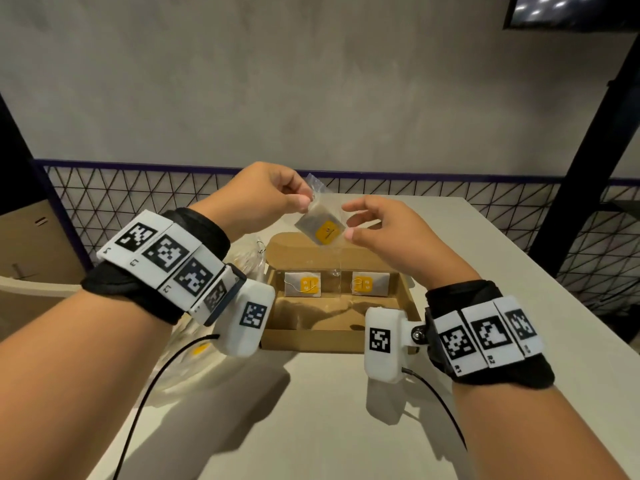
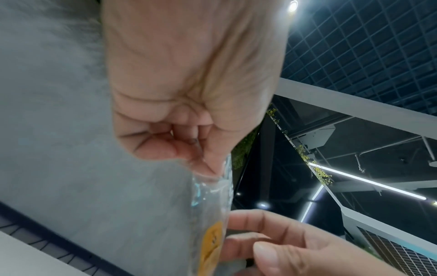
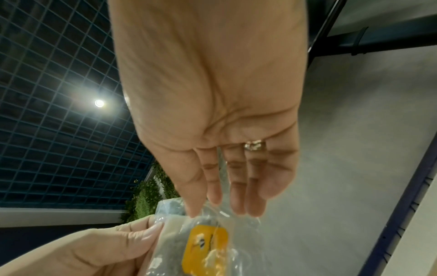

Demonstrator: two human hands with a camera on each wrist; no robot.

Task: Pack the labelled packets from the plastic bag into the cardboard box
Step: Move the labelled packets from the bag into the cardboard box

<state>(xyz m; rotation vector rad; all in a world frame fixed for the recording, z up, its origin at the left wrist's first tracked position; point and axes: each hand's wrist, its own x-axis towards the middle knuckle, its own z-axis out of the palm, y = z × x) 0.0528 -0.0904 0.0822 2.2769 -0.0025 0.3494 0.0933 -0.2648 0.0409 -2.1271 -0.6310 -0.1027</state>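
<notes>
Above the table and cardboard box, a packet is pinched at its top by the left hand; the right hand, fingers relaxed, is held just beside it.

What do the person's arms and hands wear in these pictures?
Both forearms are bare. Each wrist carries a black fabric band with a row of white tiles printed with black square codes, lettered L on the left and R on the right. A white plastic housing with its own code hangs under each wrist, trailing a thin black cable. A ring is on the right hand.

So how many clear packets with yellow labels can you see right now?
3: one clear yellow-labelled packet pinched by the left hand, two lying in the open brown cardboard box. More may hide in the plastic bag.
</notes>
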